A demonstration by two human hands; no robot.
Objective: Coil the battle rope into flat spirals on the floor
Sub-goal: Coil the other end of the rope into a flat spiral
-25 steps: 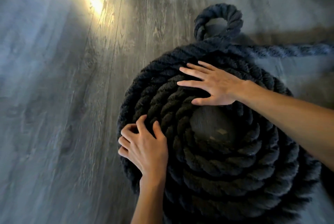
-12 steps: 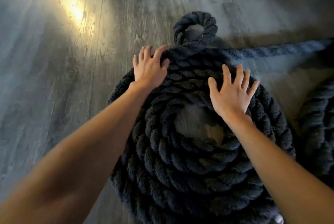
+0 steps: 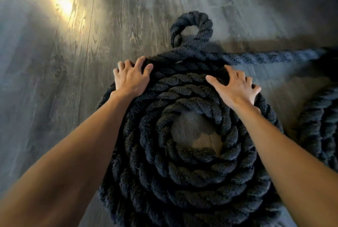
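Two bare forearms enter from the near edge and reach forward over the rope [image 3: 182, 181], which lies on the wood-plank floor [image 3: 54, 117] as a flat spiral of several tight turns. A small patch of bare floor shows in the spiral's centre. The near turns run out of view at the bottom edge. The left hand [image 3: 130, 78] sits on the far left rim of the spiral, its fingers [image 3: 140, 62] curled over the outermost turn and the thumb laid on top, gripping that turn. The right hand [image 3: 236, 89] sits on the far right side, thumb stretched inward, fingers spread and bent, their tips hooked into the outer turns. Just beyond the hands, a small loop [image 3: 192, 19] of the same rope lies flat, touching the spiral's far edge. From that point a straight tail [image 3: 274, 57] runs off to the right. A second coil [image 3: 320, 126] lies at the right edge, partly cut off. A warm light patch [image 3: 63, 3] marks the far left floor.
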